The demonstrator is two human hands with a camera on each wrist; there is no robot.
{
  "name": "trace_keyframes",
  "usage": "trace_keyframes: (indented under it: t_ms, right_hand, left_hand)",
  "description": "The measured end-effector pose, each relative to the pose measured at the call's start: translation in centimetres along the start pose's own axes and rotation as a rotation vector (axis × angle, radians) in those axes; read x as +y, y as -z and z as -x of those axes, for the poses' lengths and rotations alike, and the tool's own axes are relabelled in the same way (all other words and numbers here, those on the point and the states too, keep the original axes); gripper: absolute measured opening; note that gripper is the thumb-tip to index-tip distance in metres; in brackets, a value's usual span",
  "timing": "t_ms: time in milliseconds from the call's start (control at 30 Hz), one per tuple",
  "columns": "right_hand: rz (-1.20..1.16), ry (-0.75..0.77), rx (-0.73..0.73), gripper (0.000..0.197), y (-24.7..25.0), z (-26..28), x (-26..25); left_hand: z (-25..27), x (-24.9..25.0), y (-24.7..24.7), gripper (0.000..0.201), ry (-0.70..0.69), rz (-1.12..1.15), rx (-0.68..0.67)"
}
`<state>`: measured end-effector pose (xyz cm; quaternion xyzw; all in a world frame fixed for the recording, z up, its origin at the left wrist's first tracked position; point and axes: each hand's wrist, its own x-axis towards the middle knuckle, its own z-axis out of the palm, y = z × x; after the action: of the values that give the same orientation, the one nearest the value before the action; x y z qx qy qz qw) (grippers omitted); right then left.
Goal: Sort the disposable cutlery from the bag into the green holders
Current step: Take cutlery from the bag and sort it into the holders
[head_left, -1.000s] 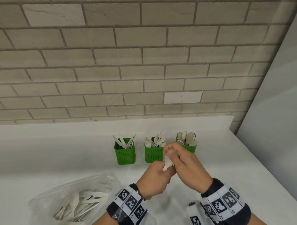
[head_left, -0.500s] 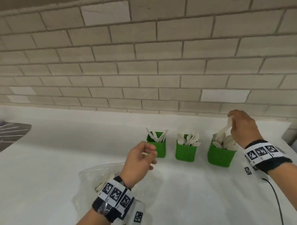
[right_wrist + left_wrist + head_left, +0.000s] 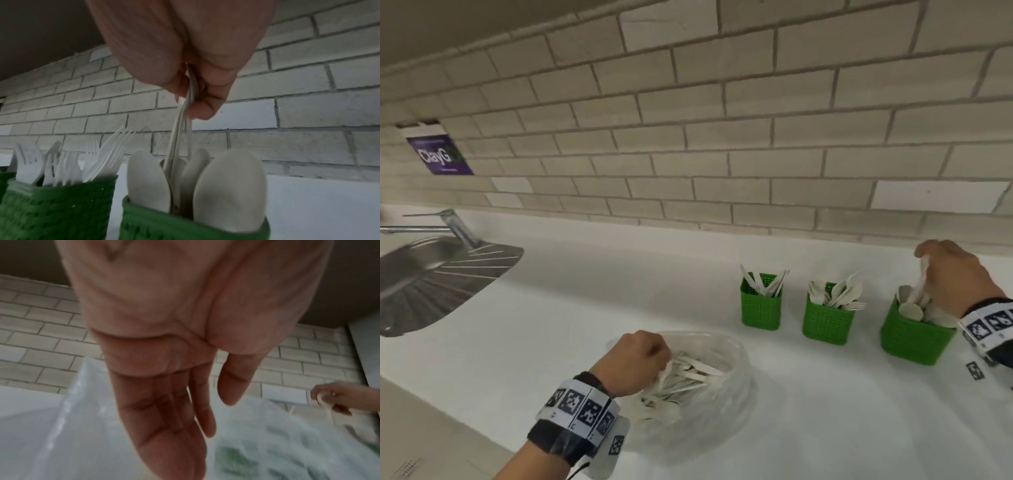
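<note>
Three green holders stand in a row on the white counter: the left one with knives, the middle one with forks, the right one with spoons. My right hand hovers over the spoon holder and pinches the handle of a white spoon whose lower end is down among the other spoons. My left hand reaches into the clear plastic bag of loose cutlery, fingers straight and holding nothing.
A steel sink with a tap lies at the far left. A tiled wall with a purple sign backs the counter. The counter's front edge runs across the lower left.
My hands parted: the right one carried the spoon to the right holder and lowered it in, and the left one dropped into the bag. The head view swung left.
</note>
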<state>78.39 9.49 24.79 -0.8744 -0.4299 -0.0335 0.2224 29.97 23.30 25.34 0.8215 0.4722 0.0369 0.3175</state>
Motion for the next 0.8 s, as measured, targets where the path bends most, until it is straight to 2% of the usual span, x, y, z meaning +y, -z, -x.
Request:
trace_keyframes:
  t_ms: [100, 200, 333, 400, 467, 533, 600, 700, 800]
  right_hand:
    - [-0.005, -0.020, -0.077, 0.035, 0.1, 1.1, -0.4]
    - [0.017, 0.048, -0.147, 0.033, 0.2, 1.8, 0.4]
    - [0.068, 0.113, -0.281, 0.010, -0.9, 3.2, 2.0]
    - [0.034, 0.078, -0.256, 0.015, -1.7, 3.7, 2.6]
    - [-0.010, 0.018, -0.208, 0.034, -2.1, 4.0, 2.9]
    - [-0.036, -0.009, -0.084, 0.043, -2.1, 4.5, 2.7]
    - [-0.157, -0.027, 0.075, 0.041, -1.7, 5.4, 1.9]
    - [-0.295, 0.083, 0.224, 0.035, -1.4, 7.8, -0.1]
    - [-0.332, 0.292, 0.193, 0.025, -1.8, 11.7, -2.5]
  left_hand:
    - [-2.1, -0.9, -2.1, 0.027, 0.067, -0.244, -0.016]
    - [-3.8, -1.3, -4.1, 0.022, 0.144, -0.298, -0.039]
    - [-4.5, -0.6, -4.8, 0.018, 0.193, -0.371, -0.027]
    - [-4.4, -0.3, -4.9, 0.016, 0.210, -0.398, -0.031]
    - [-4.0, 0.0, -5.0, 0.016, 0.229, -0.434, -0.023]
    - [-3.9, -0.1, -5.4, 0.026, 0.240, -0.459, -0.004]
    - [-4.0, -0.5, -6.1, 0.040, 0.240, -0.457, 0.006]
    - [-4.2, -0.7, -7.4, 0.058, 0.213, -0.472, 0.011]
    - [-4.4, -1.0, -7.9, 0.068, 0.134, -0.495, -0.033]
